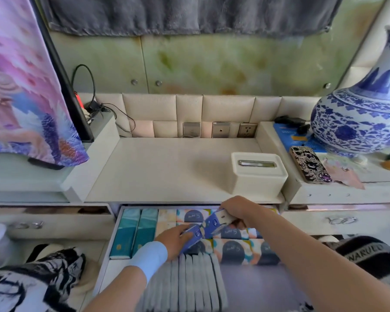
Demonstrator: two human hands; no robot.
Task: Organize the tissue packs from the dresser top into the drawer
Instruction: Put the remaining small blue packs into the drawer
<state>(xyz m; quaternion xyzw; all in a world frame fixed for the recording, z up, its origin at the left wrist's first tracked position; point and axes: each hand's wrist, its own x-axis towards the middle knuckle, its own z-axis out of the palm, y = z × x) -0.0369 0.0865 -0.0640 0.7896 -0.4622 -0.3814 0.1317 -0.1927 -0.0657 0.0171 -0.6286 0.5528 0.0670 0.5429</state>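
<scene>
Open white drawer [119, 224] under cream dresser top [167, 167], packed with rows of tissue packs; left hand [175, 240] curled round small blue tissue pack [194, 235] over the middle row; right hand [239, 209] gripping second blue tissue pack [218, 219] just beside it, above the back row

Cream tissue box [258, 174], and right of it, a blue-and-white floral vase [358, 122]. Just below it, blue tissue packs [212, 222]; teal packs [133, 233] further left, grey packs [189, 282] lower still. Far left, pink-purple swirled cloth [20, 86].
</scene>
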